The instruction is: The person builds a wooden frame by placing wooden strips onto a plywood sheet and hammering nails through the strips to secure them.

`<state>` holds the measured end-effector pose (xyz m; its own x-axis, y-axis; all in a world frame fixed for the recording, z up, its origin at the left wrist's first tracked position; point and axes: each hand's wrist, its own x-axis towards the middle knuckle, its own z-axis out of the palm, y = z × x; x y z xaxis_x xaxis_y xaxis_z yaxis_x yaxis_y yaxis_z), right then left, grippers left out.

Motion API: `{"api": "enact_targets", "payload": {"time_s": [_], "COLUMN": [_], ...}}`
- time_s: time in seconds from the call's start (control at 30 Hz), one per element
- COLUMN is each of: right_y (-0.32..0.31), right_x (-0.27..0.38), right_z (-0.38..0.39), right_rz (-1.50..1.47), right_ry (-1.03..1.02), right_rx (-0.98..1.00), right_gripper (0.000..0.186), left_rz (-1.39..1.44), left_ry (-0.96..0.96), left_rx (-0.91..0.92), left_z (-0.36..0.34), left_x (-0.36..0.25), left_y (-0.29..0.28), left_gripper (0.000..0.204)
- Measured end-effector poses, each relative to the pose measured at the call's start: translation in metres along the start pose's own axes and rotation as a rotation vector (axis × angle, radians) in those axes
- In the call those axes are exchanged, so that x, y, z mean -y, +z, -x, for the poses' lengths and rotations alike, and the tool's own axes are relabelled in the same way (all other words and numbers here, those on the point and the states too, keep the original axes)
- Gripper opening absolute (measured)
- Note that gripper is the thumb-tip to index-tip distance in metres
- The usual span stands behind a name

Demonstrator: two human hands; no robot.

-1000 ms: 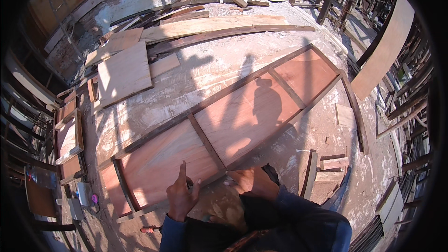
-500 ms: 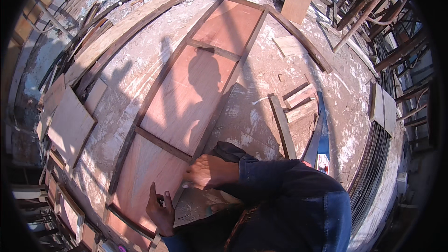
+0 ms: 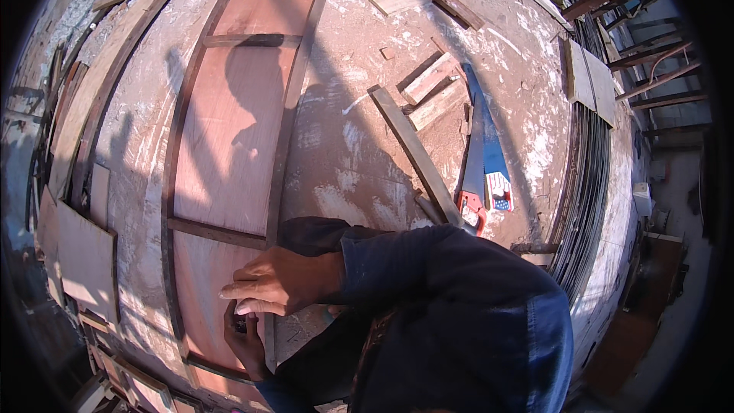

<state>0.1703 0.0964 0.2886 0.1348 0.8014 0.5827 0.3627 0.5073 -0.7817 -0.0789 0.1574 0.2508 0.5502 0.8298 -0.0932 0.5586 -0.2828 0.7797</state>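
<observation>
Plywood (image 3: 222, 176) lies flat on the dusty ground (image 3: 527, 53), edged by dark battens with a crosspiece (image 3: 218, 232) bridging it, and its near section runs beneath the person's hands. Laid out at full length, it seems placed so that the person can reach it from beside the long edge. The right hand (image 3: 287, 281) lies across the left hand (image 3: 243, 333), its fingers drawn together and covering the other's fingertips; perhaps they steady something small between them. The left is partly curled, but I can't tell whether either hand pinches anything. Off to the right, a red-handled saw (image 3: 472, 203) and a blue saw (image 3: 493, 157) lie side by side, close to a loose batten (image 3: 413, 149) and some offcuts (image 3: 436, 92), probably set there to be handy without crowding the panel.

Half a second ago the hands are apart, the left forefinger pointing up; now they meet. The view has swung rightward too, so the panel runs more nearly straight away from the person and both saws show much more fully.
</observation>
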Motion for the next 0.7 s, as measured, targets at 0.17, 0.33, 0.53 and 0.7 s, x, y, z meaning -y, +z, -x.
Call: {"api": "enact_targets", "payload": {"time_s": [0.17,0.33,0.53,0.7], "right_y": [-0.107,-0.195,-0.207,-0.220], "right_x": [-0.055,-0.121,-0.135,-0.138], "right_z": [0.059,0.210,0.266,0.254], "right_rz": [0.637,1.204,1.172,1.094], "right_ry": [0.413,1.463,1.610,1.628], "right_rx": [-0.262,-0.049,0.051,0.038], "right_gripper": [0.030,0.081,0.087,0.080], "left_rz": [0.059,0.155,0.194,0.185], "left_ry": [-0.379,-0.406,-0.431,-0.376], "left_rx": [0.040,-0.001,0.007,-0.012], "left_z": [0.001,-0.001,-0.006,-0.002], "left_x": [-0.021,-0.026,-0.029,-0.029], "left_y": [-0.007,-0.009,-0.005,-0.010], "left_gripper": [0.040,0.038,0.035,0.034]}}
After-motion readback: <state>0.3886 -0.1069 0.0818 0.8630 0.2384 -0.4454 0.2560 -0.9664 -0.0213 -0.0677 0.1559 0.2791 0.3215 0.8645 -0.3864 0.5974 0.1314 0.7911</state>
